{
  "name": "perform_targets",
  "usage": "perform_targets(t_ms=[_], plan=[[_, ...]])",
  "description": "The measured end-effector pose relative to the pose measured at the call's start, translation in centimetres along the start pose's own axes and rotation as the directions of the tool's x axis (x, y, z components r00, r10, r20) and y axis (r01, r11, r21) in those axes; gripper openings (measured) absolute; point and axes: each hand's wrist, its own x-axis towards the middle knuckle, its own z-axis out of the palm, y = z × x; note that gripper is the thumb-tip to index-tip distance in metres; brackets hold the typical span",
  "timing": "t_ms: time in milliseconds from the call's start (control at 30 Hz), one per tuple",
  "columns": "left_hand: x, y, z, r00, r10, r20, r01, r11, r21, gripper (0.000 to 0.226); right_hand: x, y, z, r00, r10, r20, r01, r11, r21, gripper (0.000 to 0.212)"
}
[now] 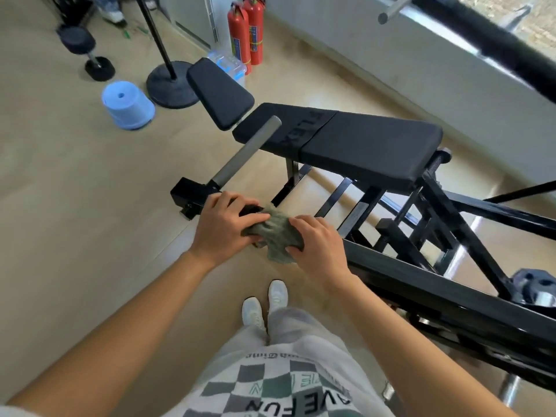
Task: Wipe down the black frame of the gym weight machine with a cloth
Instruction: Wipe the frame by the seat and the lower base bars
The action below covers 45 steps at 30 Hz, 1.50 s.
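Grey-green cloth (pixel 275 233) bunched on black frame (pixel 406 276), approx mid-view. L hand (pixel 228 227) at its 9 o'clock, R hand (pixel 320 249) at 3 o'clock; both hands' fingers (pixel 304 222) curled, grasping cloth against frame.

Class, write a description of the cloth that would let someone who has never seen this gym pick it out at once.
Find the black padded bench, then follow the machine's black frame to its near bar. There the left hand and right hand hold a grey-green cloth between them: the only soft, crumpled thing amid hard black metal.
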Motion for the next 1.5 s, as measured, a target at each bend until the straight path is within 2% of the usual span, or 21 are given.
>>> perform_targets(t_ms=[233,367,467,633,767,967,1067,1200,1267,1333,1500], plan=[[-1.5,-5.3,-2.1,0.990,-0.139,-0.009,0.139,0.989,0.057,0.034,4.3,-4.4,2.6,0.994,-0.106,0.012,0.105,0.993,0.051,0.056],[-2.3,-8.7,-2.8,0.972,-0.234,-0.023,0.233,0.972,-0.036,0.028,6.2,-6.6,3.7,0.986,-0.162,0.027,0.160,0.985,0.062,0.053],[-2.6,-11.6,-3.2,0.975,-0.224,-0.004,0.222,0.969,-0.103,0.027,7.6,-8.6,4.6,0.987,-0.163,0.008,0.163,0.985,0.059,0.052],[-2.2,-17.2,-4.1,0.992,-0.099,0.081,0.116,0.964,-0.239,0.032,9.3,-11.8,6.4,0.993,-0.112,-0.040,0.114,0.993,0.033,0.047],[-1.7,-20.8,-4.7,0.985,0.062,0.161,-0.010,0.951,-0.310,0.036,9.3,-14.6,8.1,0.987,-0.011,-0.160,0.014,1.000,0.020,0.042],[-0.4,-22.2,-5.2,0.974,0.192,0.119,-0.126,0.899,-0.419,0.045,8.4,-17.9,9.3,0.948,0.147,-0.283,-0.133,0.989,0.068,0.041],[0.4,-20.3,-4.5,0.945,0.304,0.119,-0.226,0.873,-0.432,0.043,7.1,-19.1,10.1,0.888,0.246,-0.388,-0.228,0.969,0.093,0.041],[1.3,-18.7,-3.5,0.883,0.436,0.177,-0.348,0.858,-0.378,0.044,5.6,-19.8,11.4,0.742,0.369,-0.559,-0.355,0.925,0.139,0.030],[1.9,-18.5,-3.5,0.862,0.471,0.187,-0.382,0.846,-0.372,0.044,5.3,-19.6,11.5,0.690,0.392,-0.609,-0.413,0.904,0.114,0.032],[2.2,-18.6,-3.6,0.843,0.507,0.179,-0.420,0.829,-0.370,0.043,5.6,-18.9,11.2,0.695,0.386,-0.606,-0.454,0.890,0.045,0.040],[1.6,-18.7,-3.6,0.820,0.551,0.156,-0.499,0.821,-0.278,0.042,6.0,-16.9,10.5,0.829,0.292,-0.476,-0.389,0.914,-0.116,0.049]])
